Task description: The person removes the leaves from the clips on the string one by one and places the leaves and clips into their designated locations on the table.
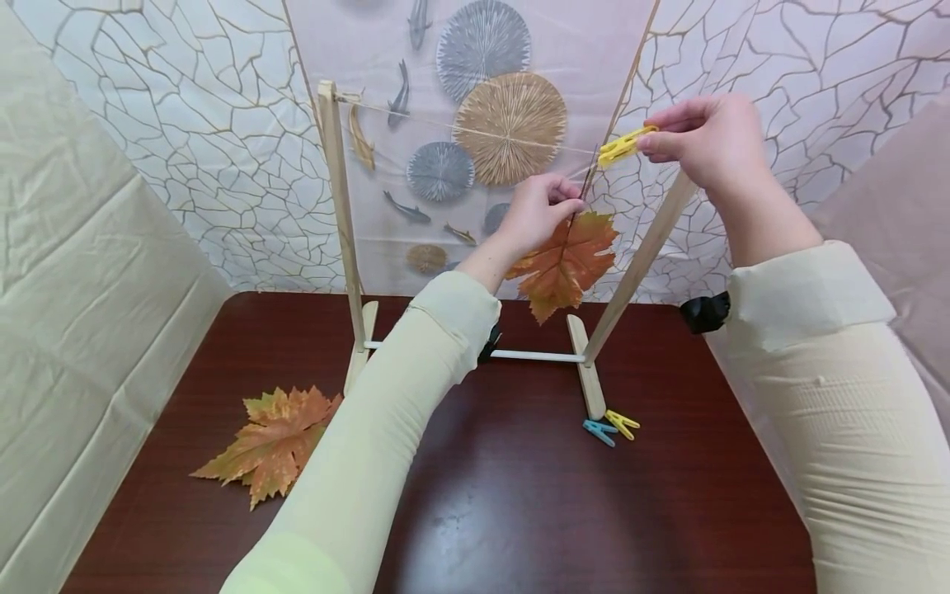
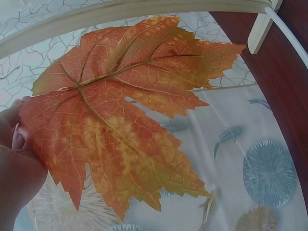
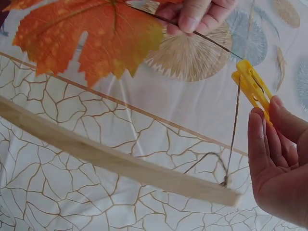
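Observation:
My left hand (image 1: 536, 210) pinches the thin dark stem of an orange-and-green artificial maple leaf (image 1: 567, 266). The leaf hangs below those fingers, its face filling much of the left wrist view. Up and to the right, my right hand (image 1: 718, 144) pinches a yellow clothespin (image 3: 253, 87) by its handle end between thumb and fingers. In the right wrist view the pin's nose overlaps both the stem's tip and the string (image 3: 234, 127). That string runs across the top of a wooden stand, tied to the left post (image 1: 340, 198) and the right post (image 3: 120, 161).
On the dark red table (image 1: 482, 495), a second maple leaf (image 1: 278, 441) lies at the left, partly behind my left sleeve. A blue clothespin (image 1: 599, 432) and another yellow clothespin (image 1: 622, 424) lie by the stand's right foot (image 1: 588, 375). A white bar (image 1: 538, 356) joins the posts low down. Patterned cloth hangs behind.

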`<state>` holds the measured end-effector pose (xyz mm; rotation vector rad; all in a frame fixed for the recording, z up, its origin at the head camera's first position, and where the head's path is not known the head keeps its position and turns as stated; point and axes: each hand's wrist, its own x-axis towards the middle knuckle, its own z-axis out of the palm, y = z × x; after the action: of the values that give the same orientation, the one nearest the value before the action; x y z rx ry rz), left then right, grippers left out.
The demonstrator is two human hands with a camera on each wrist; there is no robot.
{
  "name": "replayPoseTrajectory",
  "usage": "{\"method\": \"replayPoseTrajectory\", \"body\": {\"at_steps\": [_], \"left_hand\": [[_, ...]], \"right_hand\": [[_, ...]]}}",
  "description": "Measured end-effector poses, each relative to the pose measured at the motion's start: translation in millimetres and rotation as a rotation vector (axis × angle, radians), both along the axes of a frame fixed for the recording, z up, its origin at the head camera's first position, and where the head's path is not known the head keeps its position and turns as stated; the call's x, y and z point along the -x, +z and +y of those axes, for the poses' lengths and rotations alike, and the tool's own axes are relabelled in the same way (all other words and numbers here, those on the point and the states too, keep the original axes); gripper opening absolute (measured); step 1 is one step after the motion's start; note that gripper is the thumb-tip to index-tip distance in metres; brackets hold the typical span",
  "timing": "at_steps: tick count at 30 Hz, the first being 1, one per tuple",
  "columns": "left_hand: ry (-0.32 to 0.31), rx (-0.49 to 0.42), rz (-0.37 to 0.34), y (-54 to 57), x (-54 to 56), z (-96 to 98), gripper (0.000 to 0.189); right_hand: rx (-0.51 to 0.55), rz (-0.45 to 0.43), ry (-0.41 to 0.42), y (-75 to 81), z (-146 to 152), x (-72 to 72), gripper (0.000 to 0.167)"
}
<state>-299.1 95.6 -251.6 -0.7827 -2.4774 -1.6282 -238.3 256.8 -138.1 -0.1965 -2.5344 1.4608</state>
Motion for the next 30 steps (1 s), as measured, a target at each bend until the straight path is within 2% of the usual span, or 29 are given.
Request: {"method": "replayPoseTrajectory", "body": {"at_steps": [4,10,15,22,25,30], "left_hand": [[-0.010,-0.004,0.023,-2.0,-1.2,-7.5,0.011],[0.000,0.026,0.061,-3.8,-1.5,-20.5,0.013],[-0.018,0.025,0.050,-2.2,-3.6,-33.1,0.013],[-0.042,0.031,0.039,0.1,-6.2,-47.5,0.012],[-0.074,0.006,0.046,-0.5,-5.8,-51.1,0.012],[-0.115,-0.025,0.031,-3.2,-6.4,-56.6,0.012]], "right_hand": [[0.039,0.041,-0.012,4.7,-3,-3.2,0.009],[0.152,0.104,-0.001,13.3,-6,-5.8,0.010],[0.226,0.125,0.019,16.8,-7,-7.0,0.011],[0.270,0.135,0.027,16.3,-4,-9.4,0.011],[0.273,0.136,0.034,15.8,-3,-11.2,0.012],[0.213,0.129,0.038,13.9,-1,-17.1,0.020]]}}
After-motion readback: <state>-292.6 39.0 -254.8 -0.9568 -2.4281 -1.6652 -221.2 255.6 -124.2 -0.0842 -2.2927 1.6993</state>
